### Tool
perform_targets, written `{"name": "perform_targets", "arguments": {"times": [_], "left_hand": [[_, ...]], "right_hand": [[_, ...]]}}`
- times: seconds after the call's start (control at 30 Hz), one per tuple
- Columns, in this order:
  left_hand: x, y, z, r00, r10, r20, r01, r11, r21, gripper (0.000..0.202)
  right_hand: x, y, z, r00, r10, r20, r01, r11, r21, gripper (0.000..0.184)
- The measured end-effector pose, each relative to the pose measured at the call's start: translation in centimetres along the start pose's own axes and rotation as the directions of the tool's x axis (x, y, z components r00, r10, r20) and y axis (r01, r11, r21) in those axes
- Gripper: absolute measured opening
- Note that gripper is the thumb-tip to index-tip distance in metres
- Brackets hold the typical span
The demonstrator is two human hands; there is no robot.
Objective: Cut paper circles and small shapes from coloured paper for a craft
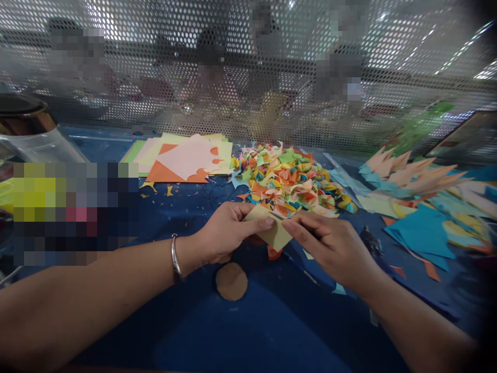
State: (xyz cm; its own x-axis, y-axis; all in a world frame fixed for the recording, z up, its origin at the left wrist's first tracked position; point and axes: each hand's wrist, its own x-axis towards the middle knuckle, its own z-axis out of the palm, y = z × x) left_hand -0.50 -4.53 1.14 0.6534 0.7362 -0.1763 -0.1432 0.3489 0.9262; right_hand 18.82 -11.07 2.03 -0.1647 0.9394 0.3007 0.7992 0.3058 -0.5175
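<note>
A small piece of pale yellow paper is pinched between the thumb and fingers of my left hand. My right hand is closed at the paper's upper right edge, its thumb tip by the paper. From its fingers a thin grey tool reaches over the paper; most of it is hidden, so its kind does not show. Just beyond both hands lies a heap of small cut and curled paper pieces in many colours. A round brown disc lies on the table below my left hand.
Sheets of coloured paper, some with scalloped cut-outs, lie at the back left. At right are blue paper pieces and pointed peach paper shapes. A clear lidded container stands at far left. A perforated metal screen closes off the back.
</note>
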Motion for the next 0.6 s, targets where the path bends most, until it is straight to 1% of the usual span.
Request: {"name": "perform_targets", "arguments": {"times": [0.27,0.47,0.6], "left_hand": [[-0.14,0.29,-0.01,0.999,-0.036,0.012,0.036,0.999,0.018,0.014],[-0.29,0.49,-0.06,0.999,-0.038,0.026,0.037,0.997,0.064,0.015],[-0.16,0.38,-0.13,0.998,-0.042,0.039,0.039,0.997,0.064,0.016]], "right_hand": [[-0.02,0.04,0.04,1.000,0.012,0.014,-0.013,1.000,0.016,0.045],[0.10,-0.21,-0.09,1.000,0.017,0.024,-0.018,1.000,0.024,0.045],[0.10,-0.16,-0.12,1.000,0.012,0.027,-0.013,1.000,0.021,0.044]]}}
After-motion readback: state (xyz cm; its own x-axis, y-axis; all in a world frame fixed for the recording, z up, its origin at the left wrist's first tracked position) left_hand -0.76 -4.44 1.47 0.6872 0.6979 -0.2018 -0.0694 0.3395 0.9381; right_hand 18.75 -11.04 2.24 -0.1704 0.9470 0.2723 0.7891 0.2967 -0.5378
